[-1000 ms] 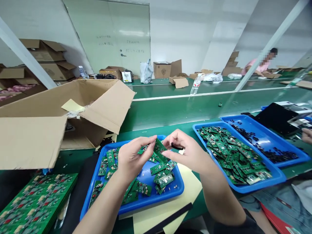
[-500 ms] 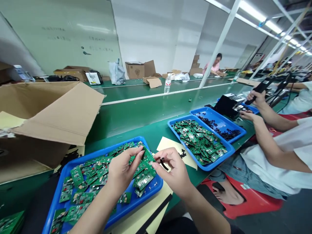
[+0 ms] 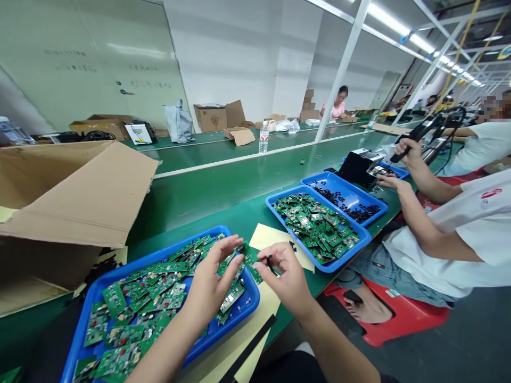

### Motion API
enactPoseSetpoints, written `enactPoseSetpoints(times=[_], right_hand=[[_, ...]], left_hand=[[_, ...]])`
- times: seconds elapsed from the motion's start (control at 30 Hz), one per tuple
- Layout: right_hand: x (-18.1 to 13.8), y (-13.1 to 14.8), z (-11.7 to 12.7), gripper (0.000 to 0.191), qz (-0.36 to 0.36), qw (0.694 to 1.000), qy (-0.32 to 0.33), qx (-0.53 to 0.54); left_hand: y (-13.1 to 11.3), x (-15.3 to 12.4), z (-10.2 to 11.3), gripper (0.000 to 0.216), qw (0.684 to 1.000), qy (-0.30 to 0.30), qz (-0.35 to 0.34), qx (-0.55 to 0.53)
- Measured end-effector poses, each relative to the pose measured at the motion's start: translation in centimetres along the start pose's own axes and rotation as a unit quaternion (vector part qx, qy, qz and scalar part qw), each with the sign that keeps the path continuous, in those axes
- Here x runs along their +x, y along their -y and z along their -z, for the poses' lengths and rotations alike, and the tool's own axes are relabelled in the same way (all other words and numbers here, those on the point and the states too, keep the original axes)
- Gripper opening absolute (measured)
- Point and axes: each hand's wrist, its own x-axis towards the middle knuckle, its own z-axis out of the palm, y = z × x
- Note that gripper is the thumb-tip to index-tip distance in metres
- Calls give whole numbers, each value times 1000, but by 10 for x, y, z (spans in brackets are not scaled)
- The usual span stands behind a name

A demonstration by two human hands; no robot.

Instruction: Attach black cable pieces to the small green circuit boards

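Note:
My left hand (image 3: 211, 282) pinches a small green circuit board (image 3: 248, 255) over the right end of a blue tray (image 3: 91, 298) heaped with several similar boards. My right hand (image 3: 285, 276) is closed on a small black part (image 3: 270, 262), held right beside the board's edge. A yellow sheet (image 3: 269, 238) with a few black parts on it lies on the green bench just beyond my hands.
An open cardboard box (image 3: 72, 197) stands at the left. To the right are a second blue tray of boards (image 3: 319, 226) and a blue tray of black parts (image 3: 347, 199). A seated co-worker (image 3: 447, 234) works at a black device (image 3: 359, 165). A water bottle (image 3: 263, 137) stands on the conveyor.
The view has swung right, which pushes the box leftward and brings the co-worker into sight. My hands have stayed together, with the board and the black part still held between them.

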Motion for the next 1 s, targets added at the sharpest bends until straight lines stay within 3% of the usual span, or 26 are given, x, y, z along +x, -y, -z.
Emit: enactPoseSetpoints(times=[0.1,0.27,0.37,0.47,0.63,0.77,0.87,1.0], right_hand=[[28,-21,47,21,-57,989,-45,-127],[79,-61,143,26,-121,948,-141,-258],[96,-80,175,19,-159,926,-144,-311],[104,-90,188,19,-182,916,-125,-335],[105,-80,201,18,-143,917,-164,-333],[102,-52,196,18,-56,939,-194,-280],[98,-33,168,16,-3,964,-141,-227],[94,-24,95,11,35,981,-5,-188]], left_hand=[[1,2,9,48,1000,17,2,-16],[5,14,35,43,995,24,23,98],[11,22,43,46,980,65,43,184],[21,24,44,48,957,131,68,251],[33,20,41,40,906,271,100,308],[32,18,31,37,873,310,106,360],[28,16,18,32,859,323,86,388],[28,13,7,22,858,349,71,371]])
